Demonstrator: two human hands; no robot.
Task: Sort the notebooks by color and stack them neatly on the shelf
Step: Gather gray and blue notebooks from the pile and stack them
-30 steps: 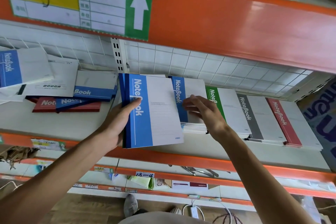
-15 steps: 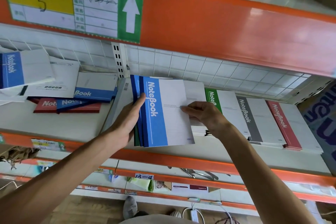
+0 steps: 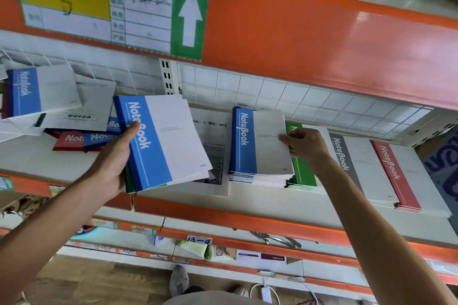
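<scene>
Held notebooks [image 3: 163, 143] tilted, spines toward upper left.

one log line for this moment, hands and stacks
left hand: grips held notebooks | right hand: pinches top of blue stack | sorted: green stack, grey stack, red stack

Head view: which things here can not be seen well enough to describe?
- Green notebook stack: mostly covered by the right hand and the blue stack.
- Notebooks under the blue one in the left hand: only edges show, number unclear.
- Shelf label: handwriting blurred.
- Left pile: cut by the frame edge.
</scene>
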